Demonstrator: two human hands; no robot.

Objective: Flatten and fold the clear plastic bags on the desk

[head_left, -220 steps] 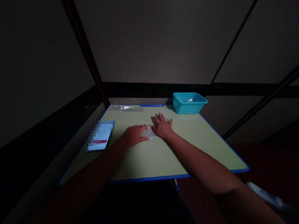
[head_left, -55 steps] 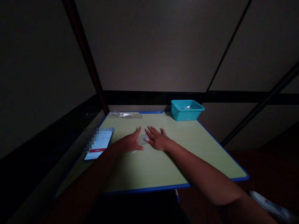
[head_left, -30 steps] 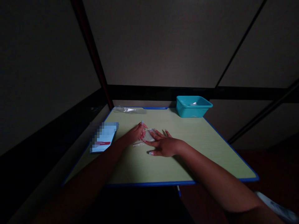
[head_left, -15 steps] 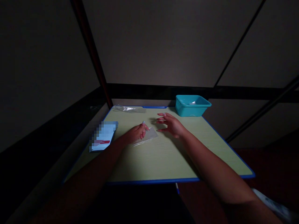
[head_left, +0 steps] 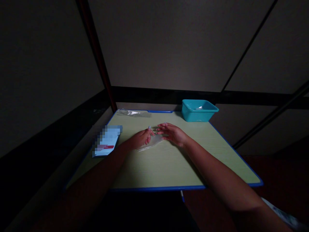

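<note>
A small clear plastic bag (head_left: pixel 151 144) lies on the table between my hands. My left hand (head_left: pixel 143 138) is closed at the bag's left side, its fingers curled and pressed together on the plastic. From the right, my right hand (head_left: pixel 172 133) reaches over the bag's far right corner. Its fingers are apart and slightly bent, with the thumb close to the bag's edge; whether it touches the plastic I cannot tell.
The pale green table (head_left: pixel 173 167) has a blue rim. A turquoise plastic basket (head_left: pixel 199 116) stands at its back right corner, with something clear inside. Crumpled clear plastic (head_left: pixel 132 113) lies along the back left edge. A lit phone or tablet screen (head_left: pixel 107 141), partly blurred, is at the left.
My right hand has moved left and nearer to me, closing in on the bag's right side. My left hand has stayed almost still at the bag.
</note>
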